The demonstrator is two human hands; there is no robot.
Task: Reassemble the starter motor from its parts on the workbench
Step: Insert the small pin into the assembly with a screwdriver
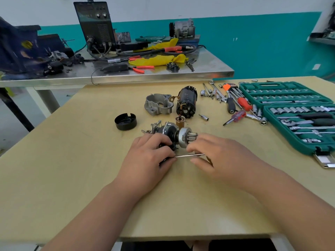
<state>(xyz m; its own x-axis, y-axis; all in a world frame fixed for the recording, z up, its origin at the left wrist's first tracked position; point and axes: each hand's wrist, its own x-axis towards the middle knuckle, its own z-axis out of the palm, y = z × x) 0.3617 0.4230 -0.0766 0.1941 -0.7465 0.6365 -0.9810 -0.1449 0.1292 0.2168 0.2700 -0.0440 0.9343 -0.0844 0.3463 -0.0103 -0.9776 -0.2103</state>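
The drive assembly [178, 135], a dark body with a silver clutch drum and a toothed pinion, lies on the wooden bench in front of me. My left hand [148, 156] curls round its dark end and also holds the handle of a thin metal rod [190, 155] that points right. My right hand [215, 153] pinches the pinion end with its fingertips. Behind lie the black motor body [186, 102], the grey aluminium nose housing [158, 104], a brown cylinder [180, 121], a black end cap [125, 121] and a small heap of bolts [154, 126].
An open green socket set [297, 113] fills the bench's right side. Loose sockets, wrenches, hex keys and red-handled screwdrivers [235, 105] lie left of it. A steel table [126, 73] behind holds a welder, cables, pliers and yellow cloth.
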